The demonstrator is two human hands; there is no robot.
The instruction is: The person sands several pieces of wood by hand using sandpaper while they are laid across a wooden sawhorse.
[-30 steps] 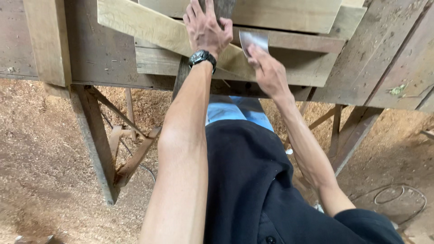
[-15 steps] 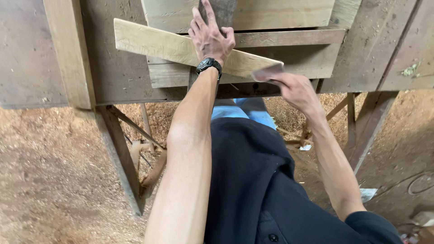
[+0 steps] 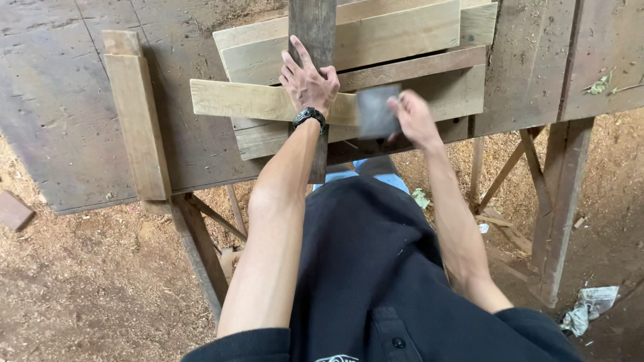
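Observation:
My left hand (image 3: 308, 79), with a black watch on the wrist, lies flat with spread fingers on a dark upright wooden strip (image 3: 312, 20), where it crosses a pale wooden slat (image 3: 235, 100) lying sideways. My right hand (image 3: 414, 119) holds a small grey rectangular piece (image 3: 376, 110), blurred by motion, against the right end of that slat. Both rest on a stack of pale boards (image 3: 402, 33) on a worn wooden workbench (image 3: 60, 100).
A loose pale plank (image 3: 137, 114) lies lengthwise on the bench at the left. Bench legs and braces (image 3: 557, 201) stand over a sawdust floor. Crumpled paper (image 3: 594, 305) lies at lower right, and a wood scrap (image 3: 13, 209) at far left.
The view has tilted up, showing more of the bench. My right hand with the grey piece has moved along the slat's right end; my left hand stays pressed on the wood.

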